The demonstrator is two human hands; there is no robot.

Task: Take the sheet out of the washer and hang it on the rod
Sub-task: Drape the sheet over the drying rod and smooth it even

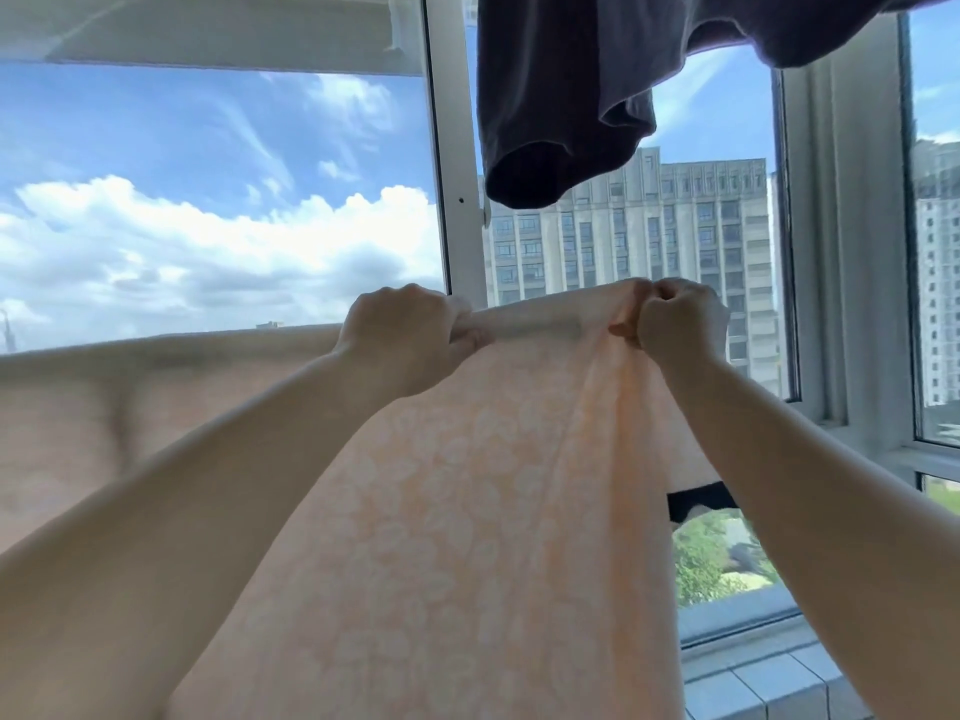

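Two forearms reach up from the bottom corners of my view, and between them hangs the sheet (441, 537), a pale peach cloth with a faint white floral print, falling from the hands toward me. My left hand (402, 337) has its fingers curled round the top fold of the cloth; my right hand (680, 324) is balled tight on a bunched pleat of the same edge, the two hands near each other with a short taut span of fabric between them. To the left, the upper edge of the sheet runs on level across the view, which I judge to mean it is already draped over the rod (the rod itself I cannot see, as the cloth covers it). So the washer part looks done and the hanging is well along; what seems left is spreading and smoothing this bunched right end. The lower hem is cut off at the bottom, and the left stretch is blurred. Above hangs a dark garment (566, 96), its top out of frame, and beyond it the window frame (452, 163), apartment towers (634, 252) and sky.
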